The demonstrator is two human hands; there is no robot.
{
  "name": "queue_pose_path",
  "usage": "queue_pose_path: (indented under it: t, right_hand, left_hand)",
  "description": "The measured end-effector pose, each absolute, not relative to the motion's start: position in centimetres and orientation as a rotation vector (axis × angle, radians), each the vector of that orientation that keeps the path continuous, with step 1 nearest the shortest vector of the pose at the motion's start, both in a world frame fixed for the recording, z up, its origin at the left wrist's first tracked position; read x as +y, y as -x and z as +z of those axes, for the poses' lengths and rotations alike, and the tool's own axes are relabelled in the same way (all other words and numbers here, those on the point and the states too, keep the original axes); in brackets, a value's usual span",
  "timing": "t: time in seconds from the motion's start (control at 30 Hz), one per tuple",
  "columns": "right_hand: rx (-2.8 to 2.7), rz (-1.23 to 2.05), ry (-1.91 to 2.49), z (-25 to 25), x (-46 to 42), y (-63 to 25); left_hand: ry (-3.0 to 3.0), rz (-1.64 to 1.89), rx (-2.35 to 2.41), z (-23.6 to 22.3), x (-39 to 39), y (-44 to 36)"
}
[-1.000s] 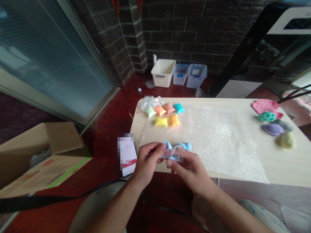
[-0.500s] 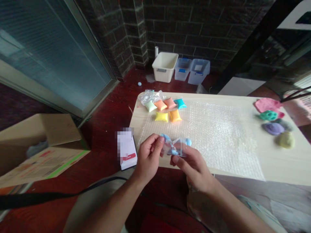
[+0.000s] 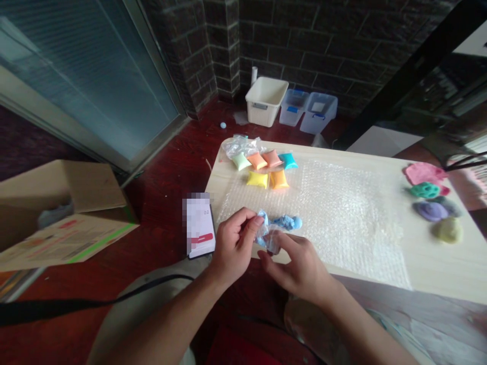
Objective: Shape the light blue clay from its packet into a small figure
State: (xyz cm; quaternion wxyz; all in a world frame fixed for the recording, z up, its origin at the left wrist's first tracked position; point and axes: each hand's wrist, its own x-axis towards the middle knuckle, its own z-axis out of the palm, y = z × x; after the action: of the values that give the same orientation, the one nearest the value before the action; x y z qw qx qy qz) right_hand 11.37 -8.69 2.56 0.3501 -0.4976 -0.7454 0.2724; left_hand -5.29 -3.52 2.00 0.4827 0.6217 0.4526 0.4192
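My left hand (image 3: 236,243) is closed, thumb and fingers pinching a small clear plastic bag (image 3: 272,239) with light blue modelling clay (image 3: 262,223) clinging in it. Beside it my right hand (image 3: 300,261) has thumb and index finger apart, its fingertips against the loose end of the bag. A crumpled lump of blue clay (image 3: 288,222) lies just beyond, on the bubble wrap (image 3: 342,208) spread over the table. Farther back lie small sealed packets of clay: yellow (image 3: 257,179), amber (image 3: 279,179), pale green (image 3: 241,161), orange (image 3: 257,160), salmon (image 3: 272,158) and turquoise (image 3: 288,160).
Pink clay (image 3: 424,174), green clay (image 3: 424,190), purple clay (image 3: 431,210) and pale yellow clay (image 3: 449,230) sit at the table's right. A phone (image 3: 200,228) is left of my hands. A cardboard box (image 3: 99,197) and plastic bins (image 3: 262,114) stand on the floor.
My right thumb and index finger have spread apart from the bag. The blue lump now shows clearly on the bubble wrap beyond my hands. The view has shifted slightly.
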Motion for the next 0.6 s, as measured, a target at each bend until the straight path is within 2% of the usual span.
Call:
queue_pose_path:
  t: [0.2, 0.47, 0.6]
  right_hand:
    - [-1.663, 1.011, 1.216, 2.8, -9.0, -11.3]
    - [-1.483, 1.108, 1.181, 1.8, -9.1, -10.4]
    - [-1.513, 1.044, 1.182, 1.8, -9.2, -10.5]
  left_hand:
    - [-1.524, 1.094, 1.103, 2.3, -3.2, 5.3]
    - [-1.792, 1.111, 1.123, 2.2, -3.8, 5.6]
    - [-1.752, 1.091, 1.127, 2.2, -3.7, 5.5]
